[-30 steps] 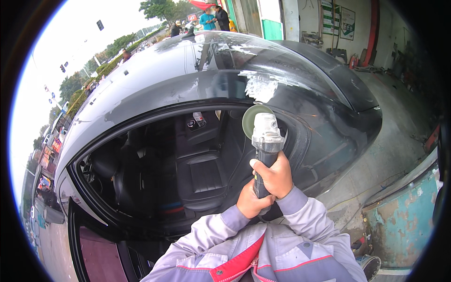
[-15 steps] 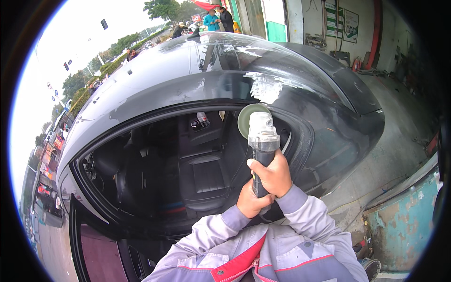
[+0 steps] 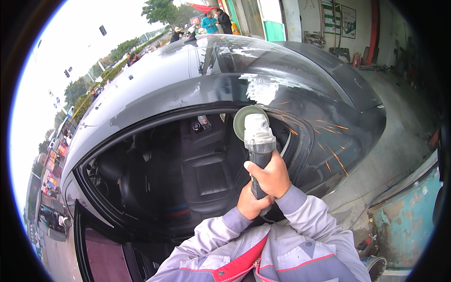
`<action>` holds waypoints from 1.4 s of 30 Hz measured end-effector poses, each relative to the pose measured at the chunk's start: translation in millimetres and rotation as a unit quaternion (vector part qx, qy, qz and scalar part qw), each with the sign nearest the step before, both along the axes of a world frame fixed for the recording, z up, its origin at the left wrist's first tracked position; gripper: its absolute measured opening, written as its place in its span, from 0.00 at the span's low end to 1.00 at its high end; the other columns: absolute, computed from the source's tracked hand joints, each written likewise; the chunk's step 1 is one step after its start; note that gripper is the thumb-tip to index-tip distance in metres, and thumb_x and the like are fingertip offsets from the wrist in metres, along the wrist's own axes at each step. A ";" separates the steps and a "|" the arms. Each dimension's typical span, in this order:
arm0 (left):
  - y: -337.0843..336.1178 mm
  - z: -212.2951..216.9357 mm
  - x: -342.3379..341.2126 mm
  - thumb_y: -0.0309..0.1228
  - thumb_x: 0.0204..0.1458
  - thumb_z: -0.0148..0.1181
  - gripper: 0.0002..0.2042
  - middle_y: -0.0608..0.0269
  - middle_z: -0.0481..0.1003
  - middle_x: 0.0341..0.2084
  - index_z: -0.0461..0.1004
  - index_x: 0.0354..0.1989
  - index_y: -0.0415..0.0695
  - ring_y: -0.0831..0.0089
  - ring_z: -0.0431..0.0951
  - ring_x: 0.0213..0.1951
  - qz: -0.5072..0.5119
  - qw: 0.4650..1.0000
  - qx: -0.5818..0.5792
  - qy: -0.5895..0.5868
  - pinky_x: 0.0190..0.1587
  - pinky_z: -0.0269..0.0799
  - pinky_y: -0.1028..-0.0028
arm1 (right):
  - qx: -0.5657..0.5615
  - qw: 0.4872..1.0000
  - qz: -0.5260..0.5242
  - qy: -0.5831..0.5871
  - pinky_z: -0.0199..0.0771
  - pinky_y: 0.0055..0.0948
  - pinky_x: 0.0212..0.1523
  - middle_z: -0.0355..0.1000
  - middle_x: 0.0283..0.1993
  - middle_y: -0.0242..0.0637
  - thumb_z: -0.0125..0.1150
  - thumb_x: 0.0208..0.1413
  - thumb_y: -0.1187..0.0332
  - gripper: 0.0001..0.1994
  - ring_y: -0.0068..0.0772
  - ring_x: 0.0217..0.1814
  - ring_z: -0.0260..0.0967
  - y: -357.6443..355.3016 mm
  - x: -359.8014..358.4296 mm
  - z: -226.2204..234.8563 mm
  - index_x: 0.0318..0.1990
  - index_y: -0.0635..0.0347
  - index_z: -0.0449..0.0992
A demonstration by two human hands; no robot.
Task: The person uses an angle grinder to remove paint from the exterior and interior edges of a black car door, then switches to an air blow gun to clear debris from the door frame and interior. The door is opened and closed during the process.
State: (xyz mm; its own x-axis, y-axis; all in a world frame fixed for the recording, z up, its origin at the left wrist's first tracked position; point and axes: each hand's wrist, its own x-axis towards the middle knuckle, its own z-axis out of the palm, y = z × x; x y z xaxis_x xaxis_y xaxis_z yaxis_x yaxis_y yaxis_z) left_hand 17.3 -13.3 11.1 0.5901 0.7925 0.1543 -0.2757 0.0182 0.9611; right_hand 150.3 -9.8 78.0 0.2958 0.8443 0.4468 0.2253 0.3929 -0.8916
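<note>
Both my hands are wrapped round an angle grinder (image 3: 261, 145) with a pale metal head and a dark body. My right hand (image 3: 274, 175) grips the body below the head, its thumb lying across the front. Lower down, my left hand (image 3: 252, 201) is closed round the rear end. The round greenish disc (image 3: 243, 123) is at the upper edge of the car's door opening, near the rear corner. Orange sparks (image 3: 334, 157) fly to the right over the dark rear panel. A white scraped patch (image 3: 261, 89) lies on the car body just above the disc.
The grey car (image 3: 155, 101) fills the middle, its open door (image 3: 101, 254) at lower left. Inside are a black leather seat (image 3: 209, 176) and a bottle (image 3: 203, 122). A worn turquoise panel (image 3: 404, 216) stands at right. Two people (image 3: 216, 21) stand beyond the car.
The grinder and both hands have shifted slightly left in view. Sparks now spray from the disc, where none showed before.
</note>
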 end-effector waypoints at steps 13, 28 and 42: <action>-4.3 -13.7 24.3 0.26 0.48 0.72 0.19 0.66 0.81 0.38 0.75 0.49 0.39 0.77 0.81 0.39 -0.049 0.998 -0.042 0.014 0.44 0.78 0.73 | -0.061 0.994 -0.013 0.095 0.80 0.38 0.46 0.80 0.43 0.46 0.74 0.53 0.63 0.26 0.39 0.41 0.79 -14.2 25.6 -21.1 0.55 0.72 0.74; 0.7 -8.7 8.9 0.26 0.48 0.69 0.21 0.64 0.82 0.39 0.75 0.52 0.38 0.75 0.82 0.40 -0.016 1.000 -0.013 0.006 0.46 0.79 0.71 | -0.025 0.998 0.001 0.051 0.79 0.34 0.41 0.79 0.38 0.41 0.74 0.54 0.66 0.23 0.33 0.36 0.78 -1.2 6.8 -10.4 0.53 0.70 0.73; 10.6 -14.5 12.6 0.26 0.48 0.69 0.20 0.63 0.83 0.40 0.75 0.51 0.38 0.74 0.83 0.42 -0.018 1.000 -0.002 0.024 0.47 0.79 0.71 | 0.014 0.999 -0.040 0.032 0.80 0.32 0.35 0.78 0.32 0.37 0.74 0.54 0.67 0.20 0.29 0.30 0.77 6.1 12.0 -19.3 0.49 0.70 0.74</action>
